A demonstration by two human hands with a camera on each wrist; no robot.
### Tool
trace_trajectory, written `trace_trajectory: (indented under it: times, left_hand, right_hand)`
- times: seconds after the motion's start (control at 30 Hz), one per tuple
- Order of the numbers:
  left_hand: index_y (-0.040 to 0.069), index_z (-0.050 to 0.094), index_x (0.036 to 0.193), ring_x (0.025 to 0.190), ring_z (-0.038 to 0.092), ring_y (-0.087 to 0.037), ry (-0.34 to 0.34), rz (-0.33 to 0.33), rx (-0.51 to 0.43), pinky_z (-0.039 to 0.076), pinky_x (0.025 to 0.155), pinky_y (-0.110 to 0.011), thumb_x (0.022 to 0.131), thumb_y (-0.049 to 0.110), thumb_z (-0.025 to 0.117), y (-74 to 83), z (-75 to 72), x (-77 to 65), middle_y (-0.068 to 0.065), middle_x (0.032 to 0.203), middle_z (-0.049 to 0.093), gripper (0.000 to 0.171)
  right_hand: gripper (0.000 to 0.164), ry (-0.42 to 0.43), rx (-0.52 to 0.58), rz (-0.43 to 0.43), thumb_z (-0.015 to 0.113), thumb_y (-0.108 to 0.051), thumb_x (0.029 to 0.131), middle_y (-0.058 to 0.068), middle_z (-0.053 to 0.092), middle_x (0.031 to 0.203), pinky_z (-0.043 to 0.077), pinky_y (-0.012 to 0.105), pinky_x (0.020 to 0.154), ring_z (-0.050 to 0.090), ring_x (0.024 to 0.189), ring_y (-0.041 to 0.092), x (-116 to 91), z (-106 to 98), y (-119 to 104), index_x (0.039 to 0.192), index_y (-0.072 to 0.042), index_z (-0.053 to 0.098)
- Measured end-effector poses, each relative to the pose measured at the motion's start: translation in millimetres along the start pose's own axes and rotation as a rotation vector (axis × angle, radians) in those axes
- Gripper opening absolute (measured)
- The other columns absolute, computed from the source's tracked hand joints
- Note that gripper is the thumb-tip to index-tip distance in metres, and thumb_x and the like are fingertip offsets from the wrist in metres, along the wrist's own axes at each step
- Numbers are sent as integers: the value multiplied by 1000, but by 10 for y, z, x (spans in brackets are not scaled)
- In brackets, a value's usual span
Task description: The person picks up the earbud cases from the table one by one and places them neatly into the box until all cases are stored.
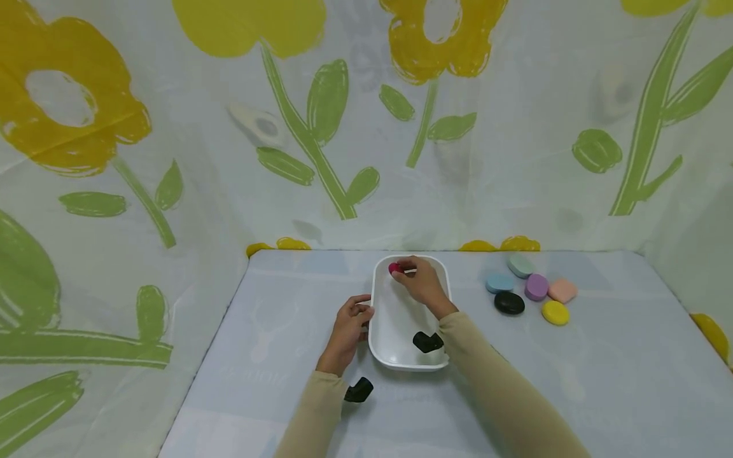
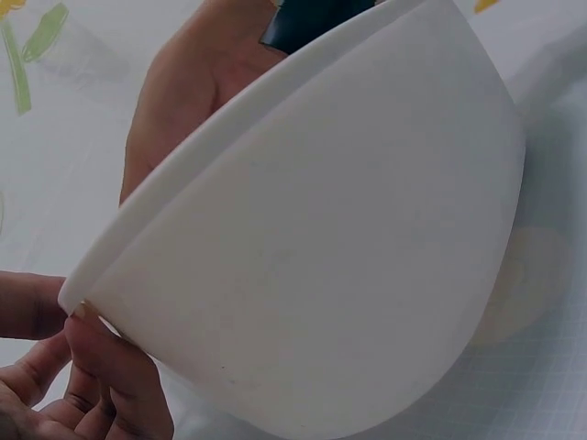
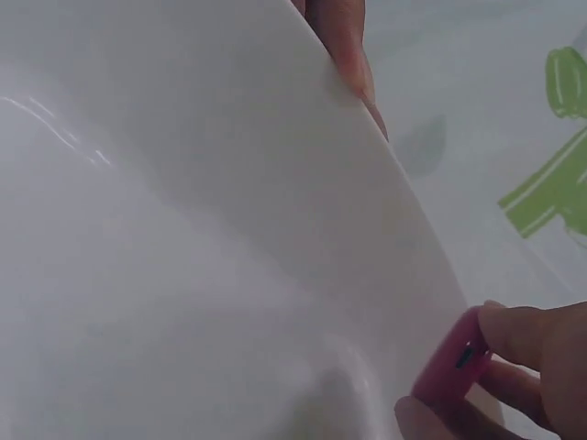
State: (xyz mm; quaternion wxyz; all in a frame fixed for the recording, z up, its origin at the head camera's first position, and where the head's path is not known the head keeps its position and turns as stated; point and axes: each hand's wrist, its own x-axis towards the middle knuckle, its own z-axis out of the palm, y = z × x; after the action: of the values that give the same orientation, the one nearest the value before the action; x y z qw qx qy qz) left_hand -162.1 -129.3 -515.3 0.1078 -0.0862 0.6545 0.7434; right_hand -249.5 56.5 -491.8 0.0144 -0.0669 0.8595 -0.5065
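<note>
A white rectangular tray (image 1: 395,337) with rounded corners and raised walls stands on the table. My left hand (image 1: 346,327) holds its left rim; in the left wrist view, the thumb and fingers (image 2: 115,367) pinch the rim's edge. Over the tray's far left corner, my right hand (image 1: 422,280) pinches a small, thick magenta piece (image 1: 395,269). The right wrist view shows that magenta piece (image 3: 448,367) between fingertips and thumb, with a small dark mark on its side, right beside the tray's inner wall (image 3: 394,247).
Right of the tray lie pale green (image 1: 520,266), blue (image 1: 500,282), purple (image 1: 536,287), pink (image 1: 563,291), black (image 1: 509,303) and yellow (image 1: 555,313) flat pieces. A flower-patterned cloth (image 1: 515,159) hangs behind the table (image 1: 601,381).
</note>
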Motion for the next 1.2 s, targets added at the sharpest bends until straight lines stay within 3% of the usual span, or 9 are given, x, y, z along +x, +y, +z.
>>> trace_trajectory:
  times: [0.33,0.53,0.7,1.03,1.2]
  left_hand:
    - [0,53,145,85,61,-16,12,8,-10,54,63,-26,108,8,58,-15,11,44,-17,119,63,38]
    - [2,54,144,84,61,-15,32,-10,-8,54,63,-26,107,8,59,-9,24,46,-11,114,64,37]
    - [2,55,143,83,60,-15,42,-24,7,53,62,-26,107,8,59,-30,41,53,-13,115,64,37]
    - [1,55,144,81,58,-15,41,-23,19,52,61,-25,107,6,57,-13,67,38,-16,118,63,37]
    - [2,56,143,80,58,-14,50,-25,26,51,60,-24,107,7,59,19,56,34,-13,116,64,36]
  right_hand:
    - [38,-21,-14,102,66,-15,105,22,62,141,55,47,106,63,129,38,5,39,-18,140,0,59]
    - [34,-13,-33,101,65,-12,105,20,63,140,54,47,108,62,129,36,-8,28,-52,138,-1,61]
    - [30,10,-1,49,64,-9,105,22,65,135,54,49,107,64,126,38,-34,-21,-23,134,1,63]
    - [31,56,63,-86,63,-5,105,22,65,133,54,52,106,64,122,39,-280,-422,-96,135,3,62]
    - [32,90,12,-74,63,-5,106,23,64,136,52,54,107,62,124,40,-475,-688,-29,136,3,61]
